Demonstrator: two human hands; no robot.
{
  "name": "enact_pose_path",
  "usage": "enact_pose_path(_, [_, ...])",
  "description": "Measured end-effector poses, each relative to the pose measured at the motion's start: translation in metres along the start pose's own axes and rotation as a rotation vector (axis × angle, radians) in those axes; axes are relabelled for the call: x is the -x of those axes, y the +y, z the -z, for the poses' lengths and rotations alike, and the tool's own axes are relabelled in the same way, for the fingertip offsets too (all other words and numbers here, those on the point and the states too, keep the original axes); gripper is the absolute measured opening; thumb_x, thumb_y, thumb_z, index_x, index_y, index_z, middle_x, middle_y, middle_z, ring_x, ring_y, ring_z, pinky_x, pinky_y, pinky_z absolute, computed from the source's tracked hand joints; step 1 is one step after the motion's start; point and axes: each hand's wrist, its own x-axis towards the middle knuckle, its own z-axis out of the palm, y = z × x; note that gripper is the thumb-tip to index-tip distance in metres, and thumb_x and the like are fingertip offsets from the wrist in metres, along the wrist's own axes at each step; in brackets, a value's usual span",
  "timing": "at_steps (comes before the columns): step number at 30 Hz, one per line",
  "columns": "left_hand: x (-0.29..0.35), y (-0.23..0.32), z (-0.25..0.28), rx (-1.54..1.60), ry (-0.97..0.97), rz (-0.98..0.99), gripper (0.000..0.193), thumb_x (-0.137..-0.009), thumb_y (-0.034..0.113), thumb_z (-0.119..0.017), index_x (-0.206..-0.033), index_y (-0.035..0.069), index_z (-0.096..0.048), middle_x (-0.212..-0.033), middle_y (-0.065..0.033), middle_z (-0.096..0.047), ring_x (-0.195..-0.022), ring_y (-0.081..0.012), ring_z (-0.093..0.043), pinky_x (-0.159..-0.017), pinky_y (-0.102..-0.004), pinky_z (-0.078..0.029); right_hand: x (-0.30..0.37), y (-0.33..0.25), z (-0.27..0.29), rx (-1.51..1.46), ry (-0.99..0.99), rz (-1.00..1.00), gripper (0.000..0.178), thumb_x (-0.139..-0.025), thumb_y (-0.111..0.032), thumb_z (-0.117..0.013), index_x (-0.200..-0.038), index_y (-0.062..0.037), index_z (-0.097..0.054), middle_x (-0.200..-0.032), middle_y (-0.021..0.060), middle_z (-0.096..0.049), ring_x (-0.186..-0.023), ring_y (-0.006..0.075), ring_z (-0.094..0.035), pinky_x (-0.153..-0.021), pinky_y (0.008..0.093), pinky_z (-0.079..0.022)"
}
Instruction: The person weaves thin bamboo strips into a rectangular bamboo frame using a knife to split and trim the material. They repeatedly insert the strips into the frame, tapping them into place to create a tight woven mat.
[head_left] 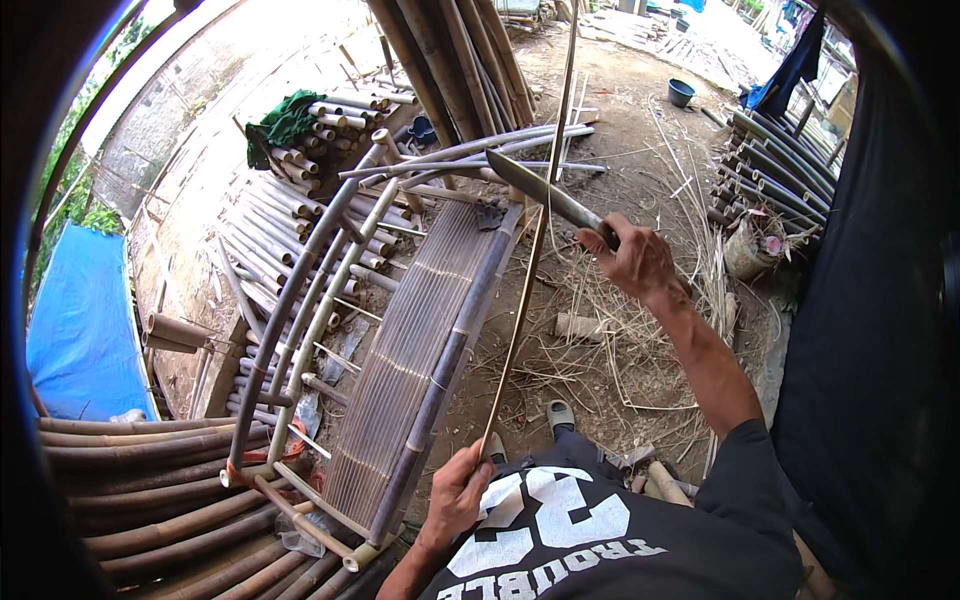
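My left hand (460, 490), low in the view near my waist, is closed around the lower end of a long, thin bamboo strip (519, 340). The strip rises steeply away from me past the top edge. In my right hand (640, 264) is the dark handle of a machete (565, 206), its blade pointing up and left. Blade and strip cross near mid-blade; whether they touch I cannot tell. Just left of the strip stands a bamboo bench (405, 345) with a slatted seat and a pole frame. Some loose poles rest across its far end.
Cut bamboo poles (270, 225) lie stacked behind the bench, a green cloth on top. Thick poles (440, 70) lean upright beyond it. Shavings (640, 350) litter the ground around my feet. More poles (780, 165) and a dark bucket (681, 93) are at the far right.
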Motion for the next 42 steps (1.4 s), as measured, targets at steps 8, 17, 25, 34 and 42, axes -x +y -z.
enact_pose_path(8, [0.036,-0.026,0.020,-0.060,0.061,-0.005,0.031,-0.099,0.011,-0.054,-0.125,-0.005,-0.059,-0.077,-0.0006,-0.054,-0.061,-0.0051,-0.045,-0.053,-0.0208,-0.036,-0.027,0.038,0.031,0.116,0.138,0.038,0.069,-0.092,-0.074,-0.029,-0.083,-0.0102,-0.054,-0.052,-0.0033,-0.046,-0.040,0.0075,-0.045,-0.032,0.0299,-0.038])
enact_pose_path(17, [0.045,-0.033,0.036,-0.297,0.050,-0.028,0.029,-0.092,0.001,-0.054,-0.120,-0.003,-0.062,-0.069,-0.0042,-0.053,-0.061,-0.0119,-0.052,-0.056,-0.0258,-0.042,-0.048,0.080,0.030,0.137,0.177,0.151,0.070,-0.092,-0.073,-0.029,-0.080,-0.0108,-0.059,-0.049,0.0025,-0.049,-0.039,0.0109,-0.047,-0.037,0.0388,-0.046])
enact_pose_path(25, [-0.002,0.001,0.016,0.200,-0.026,0.102,0.046,-0.098,0.004,-0.048,-0.143,0.001,-0.043,-0.065,0.0029,-0.046,-0.049,-0.0041,-0.040,-0.044,-0.0201,-0.032,0.003,0.012,0.015,0.016,0.197,0.199,0.060,-0.095,-0.067,-0.034,-0.077,-0.0119,-0.050,-0.054,0.0010,-0.048,-0.038,0.0097,-0.044,-0.028,0.0292,-0.039])
enact_pose_path(34, [-0.081,0.057,-0.009,0.416,-0.076,0.104,0.047,-0.102,0.020,-0.050,-0.145,0.004,-0.041,-0.065,0.0032,-0.044,-0.044,-0.0014,-0.035,-0.035,-0.0174,-0.029,0.103,-0.070,-0.047,-0.117,0.157,0.424,0.057,-0.093,-0.063,-0.048,-0.079,-0.0080,-0.053,-0.060,0.0060,-0.056,-0.050,0.0207,-0.061,-0.046,0.0375,-0.054])
enact_pose_path(42, [-0.046,0.049,-0.003,0.450,-0.095,0.080,0.045,-0.102,0.014,-0.048,-0.144,-0.001,-0.040,-0.063,0.0045,-0.039,-0.047,-0.0016,-0.032,-0.038,-0.0180,-0.026,0.058,-0.032,-0.025,-0.086,0.216,0.307,0.058,-0.095,-0.064,-0.041,-0.079,-0.0087,-0.052,-0.052,0.0023,-0.050,-0.040,0.0131,-0.052,-0.033,0.0338,-0.046])
